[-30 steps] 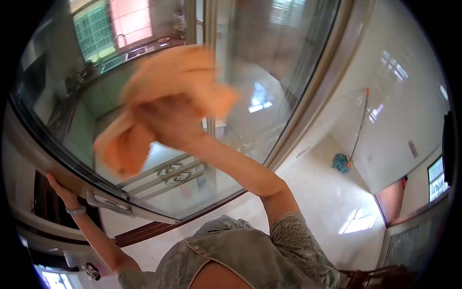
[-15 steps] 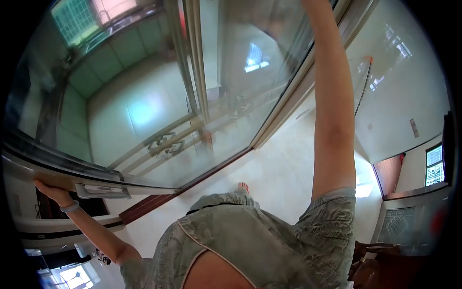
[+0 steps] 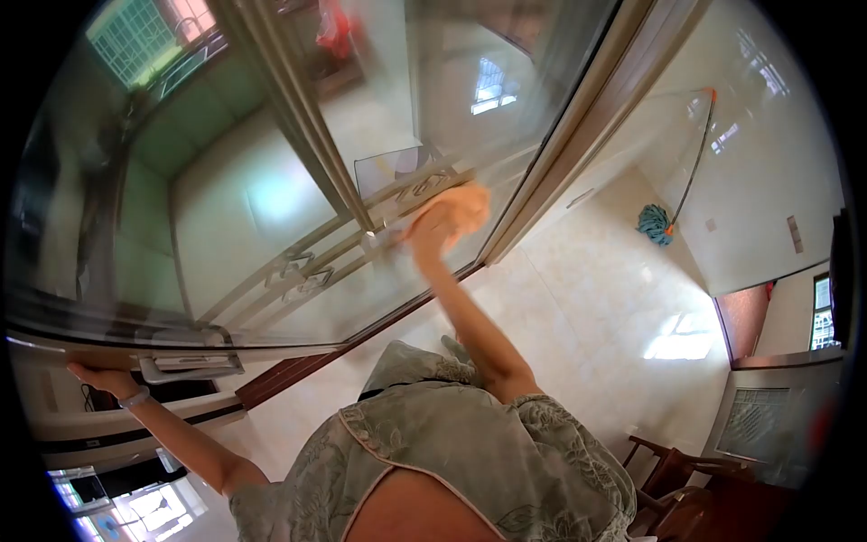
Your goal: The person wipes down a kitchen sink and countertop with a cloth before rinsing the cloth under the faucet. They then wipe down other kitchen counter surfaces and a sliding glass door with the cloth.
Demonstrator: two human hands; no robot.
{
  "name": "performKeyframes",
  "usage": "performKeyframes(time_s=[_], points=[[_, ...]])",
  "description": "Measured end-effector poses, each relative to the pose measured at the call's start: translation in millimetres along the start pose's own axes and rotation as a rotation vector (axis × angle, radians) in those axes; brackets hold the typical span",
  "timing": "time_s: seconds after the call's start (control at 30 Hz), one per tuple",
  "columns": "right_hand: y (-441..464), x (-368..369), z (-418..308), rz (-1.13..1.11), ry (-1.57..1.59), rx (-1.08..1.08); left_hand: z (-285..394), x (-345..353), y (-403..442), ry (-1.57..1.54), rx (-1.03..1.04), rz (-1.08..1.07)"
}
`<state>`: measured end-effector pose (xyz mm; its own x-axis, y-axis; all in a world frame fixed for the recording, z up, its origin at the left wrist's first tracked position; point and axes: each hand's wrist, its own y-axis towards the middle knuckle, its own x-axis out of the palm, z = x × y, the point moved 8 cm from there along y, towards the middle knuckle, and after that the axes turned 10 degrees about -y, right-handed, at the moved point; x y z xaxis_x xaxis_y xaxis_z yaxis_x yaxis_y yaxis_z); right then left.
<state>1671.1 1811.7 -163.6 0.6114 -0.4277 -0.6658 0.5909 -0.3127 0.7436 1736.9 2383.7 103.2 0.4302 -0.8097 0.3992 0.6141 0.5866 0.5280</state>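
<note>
My right hand (image 3: 433,233) presses an orange cloth (image 3: 461,208) against the lower part of the glass door panel (image 3: 379,298), with the cloth bunched over and around its fingers. At the far left, my left hand (image 3: 104,379) rests with fingers stretched out on the edge of the door frame (image 3: 54,352), a band at its wrist. Right beside that hand is the metal door handle (image 3: 191,366). The fingers of my right hand are slightly blurred.
A mop (image 3: 655,224) with a blue-green head leans against the white wall (image 3: 759,172) at the right. Wooden chairs (image 3: 668,479) stand at the lower right. Through the glass, green cabinets (image 3: 163,199) and a hanging red bag (image 3: 335,29) show.
My right arm, stretched to the upper right half a second ago, has come down and left with the orange cloth onto the lower glass. My left hand stays on the frame.
</note>
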Motion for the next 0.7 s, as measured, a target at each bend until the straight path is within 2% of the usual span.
performKeyframes(time_s=[0.07,0.1,0.2,0.23,0.3,0.33,0.37,0.4,0.43,0.47,0.5,0.53,0.6,0.7], points=[[6,-42,-45,0.004,-0.184,-0.189,2,3,-2,-0.001,0.012,0.001],[28,-74,-48,0.001,-0.182,-0.184,3,2,-3,0.001,0.021,0.012],[65,-176,-69,0.326,0.912,-0.489,3,2,-3,0.001,-0.004,-0.010],[85,-198,-68,0.440,0.731,-0.597,4,1,-4,0.000,-0.001,-0.012],[108,-211,-58,0.648,0.713,-0.679,5,3,-2,0.003,-0.012,-0.061],[124,-213,-43,0.661,0.711,-0.680,7,5,-2,-0.005,-0.002,-0.059],[160,-187,-18,0.088,1.438,-0.539,9,7,-4,0.010,0.014,-0.047],[170,-153,-18,-0.597,2.056,-0.302,9,6,-6,0.025,0.027,-0.033],[169,-118,3,-0.394,2.222,-0.150,5,-1,-2,0.019,0.031,-0.025],[173,-96,36,-0.139,1.896,-0.135,-4,-12,5,0.010,0.002,-0.017],[174,-93,73,0.155,1.221,-0.115,-9,-20,8,0.001,-0.026,-0.009],[173,-80,102,0.282,0.844,-0.037,-9,-19,6,-0.001,-0.024,0.000],[168,-37,163,0.355,0.606,0.205,-5,-9,3,-0.017,-0.033,-0.017],[146,22,227,0.320,0.571,0.682,6,0,-8,0.037,0.021,0.033]])
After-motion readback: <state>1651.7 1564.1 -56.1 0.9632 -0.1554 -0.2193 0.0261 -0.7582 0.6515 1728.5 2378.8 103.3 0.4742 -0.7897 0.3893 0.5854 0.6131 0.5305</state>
